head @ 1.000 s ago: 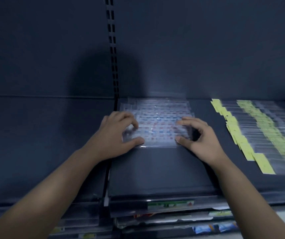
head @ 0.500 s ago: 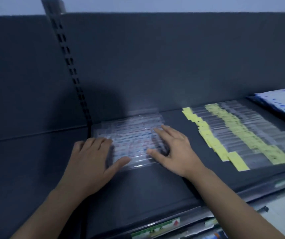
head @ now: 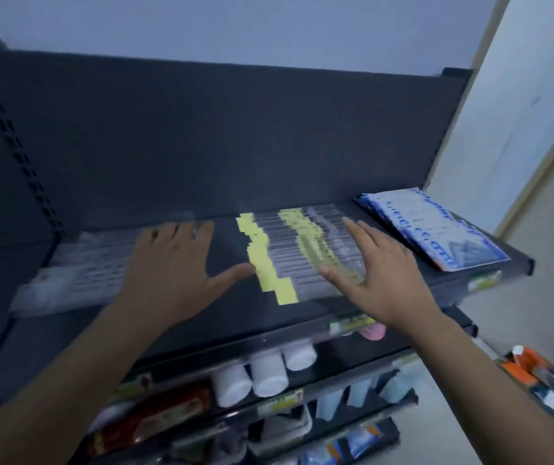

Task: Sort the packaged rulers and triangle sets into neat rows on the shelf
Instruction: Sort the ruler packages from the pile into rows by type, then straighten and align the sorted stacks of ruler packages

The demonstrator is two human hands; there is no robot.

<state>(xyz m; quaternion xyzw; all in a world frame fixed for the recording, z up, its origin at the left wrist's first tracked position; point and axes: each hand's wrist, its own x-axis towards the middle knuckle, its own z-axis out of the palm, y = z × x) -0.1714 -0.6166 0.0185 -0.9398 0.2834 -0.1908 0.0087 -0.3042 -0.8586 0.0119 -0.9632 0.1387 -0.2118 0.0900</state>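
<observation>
Your left hand [head: 175, 263] and right hand [head: 379, 276] spread flat, grasping nothing, above the dark shelf [head: 232, 313] — left beside, right over the row of clear-sleeved rulers with yellow labels [head: 284, 255]; blue-and-white triangle-set packets [head: 436, 229] lie at the shelf's right end.

We see a dark top shelf [head: 252, 322]: blurred clear ruler packs [head: 81, 276] at the left, an overlapping row of yellow-tagged ruler packs [head: 289, 250] mid-shelf, and blue-printed triangle set packs [head: 436, 229] stacked at the right end.
</observation>
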